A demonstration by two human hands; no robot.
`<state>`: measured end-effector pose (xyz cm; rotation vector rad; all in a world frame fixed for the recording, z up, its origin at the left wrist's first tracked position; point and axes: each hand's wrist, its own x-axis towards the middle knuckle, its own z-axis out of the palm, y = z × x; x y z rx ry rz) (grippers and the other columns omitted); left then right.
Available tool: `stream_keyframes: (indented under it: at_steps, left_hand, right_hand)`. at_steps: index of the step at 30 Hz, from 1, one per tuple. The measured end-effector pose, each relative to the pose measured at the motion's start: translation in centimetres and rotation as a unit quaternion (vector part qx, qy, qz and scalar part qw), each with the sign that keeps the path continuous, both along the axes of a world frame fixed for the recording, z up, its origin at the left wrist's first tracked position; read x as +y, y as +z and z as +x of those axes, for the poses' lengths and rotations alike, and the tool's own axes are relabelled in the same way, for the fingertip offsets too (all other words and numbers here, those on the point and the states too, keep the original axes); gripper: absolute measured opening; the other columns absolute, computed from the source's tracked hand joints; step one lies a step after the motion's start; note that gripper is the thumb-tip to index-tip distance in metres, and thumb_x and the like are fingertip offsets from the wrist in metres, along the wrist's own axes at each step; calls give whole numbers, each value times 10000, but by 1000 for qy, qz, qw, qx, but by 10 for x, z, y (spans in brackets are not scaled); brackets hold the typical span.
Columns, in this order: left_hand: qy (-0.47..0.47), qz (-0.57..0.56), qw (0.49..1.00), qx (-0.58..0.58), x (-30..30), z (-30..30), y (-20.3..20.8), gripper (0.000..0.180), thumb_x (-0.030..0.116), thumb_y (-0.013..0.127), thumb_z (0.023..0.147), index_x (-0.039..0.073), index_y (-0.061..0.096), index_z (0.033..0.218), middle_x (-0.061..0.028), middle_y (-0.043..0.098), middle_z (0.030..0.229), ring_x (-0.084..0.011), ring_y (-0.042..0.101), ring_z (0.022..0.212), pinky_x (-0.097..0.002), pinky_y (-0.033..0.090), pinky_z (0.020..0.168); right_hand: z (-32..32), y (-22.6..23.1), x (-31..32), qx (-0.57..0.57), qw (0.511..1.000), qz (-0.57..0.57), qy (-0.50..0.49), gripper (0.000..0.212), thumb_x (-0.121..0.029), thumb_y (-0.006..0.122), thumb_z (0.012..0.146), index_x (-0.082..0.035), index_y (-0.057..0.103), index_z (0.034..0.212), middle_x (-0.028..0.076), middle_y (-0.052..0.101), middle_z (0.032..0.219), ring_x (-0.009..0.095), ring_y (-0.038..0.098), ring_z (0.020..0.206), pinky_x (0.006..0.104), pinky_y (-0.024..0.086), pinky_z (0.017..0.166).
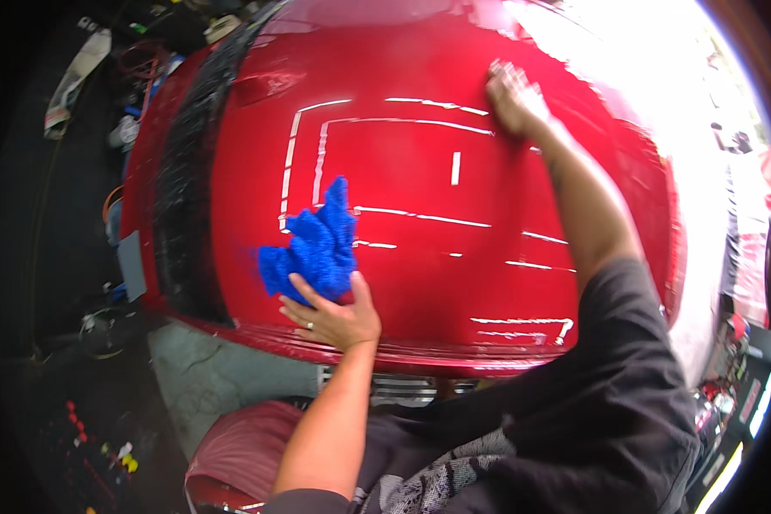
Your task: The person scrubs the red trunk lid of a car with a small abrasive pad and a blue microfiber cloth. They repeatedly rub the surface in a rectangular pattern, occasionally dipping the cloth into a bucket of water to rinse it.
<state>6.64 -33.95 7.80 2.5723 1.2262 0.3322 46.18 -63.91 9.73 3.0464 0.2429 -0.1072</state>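
Note:
A glossy red car panel [411, 180] spreads out before me, with white light reflections across it. On its near left part lies a crumpled blue microfiber cloth [315, 248]. My left hand [338, 319] is on the cloth's near edge, its fingers pressed against the fabric and a ring on one of them. Farther away to the right, my right hand [516, 101] rests flat on the red surface, fingers stretched out and slightly blurred. No object shows under that palm.
Wrinkled black covering [188, 180] borders the panel on the left. A dark red rounded object [240, 445] stands by my left forearm. Cords and small items clutter the dark area at far left. More clutter lines the right rim, and glare whitens the panel's far right.

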Motion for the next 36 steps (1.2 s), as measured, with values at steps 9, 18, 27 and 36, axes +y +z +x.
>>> stream_keyframes:
  at_steps: [9, 18, 27, 36]
  left_hand:
    - [10, 0, 1000, 1, 6, 3, 2, 1151, 678, 769, 887, 218, 191, 1770, -383, 223, 1735, -577, 219, 1620, -818, 257, 1195]
    - [14, -7, 1000, -23, -4, 15, -1, 1145, 753, 745, 871, 321, 181, 1768, -375, 211, 1747, -573, 206, 1630, -855, 248, 1185]
    - [15, 4, 1000, 17, 5, 0, -2, 1137, 714, 734, 898, 229, 192, 1771, -372, 197, 1754, -574, 197, 1631, -822, 246, 1204]
    - [-14, -11, 1000, -3, 1, 3, 7, 1181, 647, 788, 858, 226, 177, 1778, -385, 230, 1731, -589, 208, 1621, -830, 238, 1196]
  right_hand:
    - [-41, 5, 20, -9, 999, 41, 8, 628, -444, 306, 1180, -142, 306, 1731, 168, 270, 1809, 391, 243, 1673, 618, 251, 1325]
    - [-500, 34, 17, 115, 985, 128, 27, 732, -308, 585, 1090, -48, 320, 1722, 284, 242, 1791, 487, 160, 1680, 645, 124, 1347]
    - [-152, 3, -3, 43, 988, -108, 99, 679, -309, 343, 1164, -65, 136, 1763, 237, 146, 1829, 441, 152, 1690, 635, 142, 1362]
    - [86, -18, -32, -83, 991, 108, 10, 617, -479, 324, 1172, -123, 399, 1670, 165, 417, 1724, 401, 398, 1583, 636, 365, 1241]
